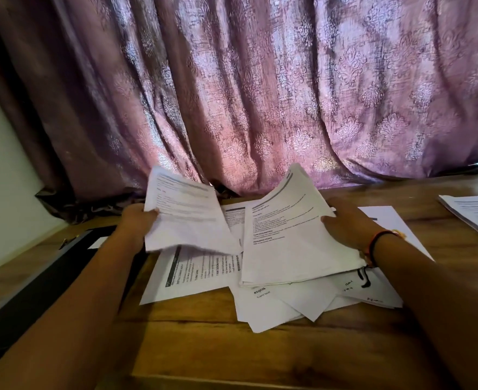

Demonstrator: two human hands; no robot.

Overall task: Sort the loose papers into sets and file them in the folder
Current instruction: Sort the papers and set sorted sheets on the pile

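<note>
1. Two hands are holding papers up in the middle of the frame.
2. The left hand [136,220] is gripping the left bunch of sheets [187,218] by its left edge. Its thumb is pressing on the front and its fingers are hiding behind.
3. The right hand [347,223] is gripping the right bunch of sheets [288,243] by its right edge, with its thumb on the front. A wristband [378,240] is sitting on that wrist.
4. Both bunches are tilting up over the loose papers [288,302], which are lying in a messy pile on the wooden table [204,347] at the lower middle.
5. The black folder [35,280] is lying flat at the left, partly under the left arm.
6. One more paper stack [477,215] is sitting at the right edge, well apart from the pile.
7. A purple curtain [260,94] is hanging behind, filling the top.
</note>
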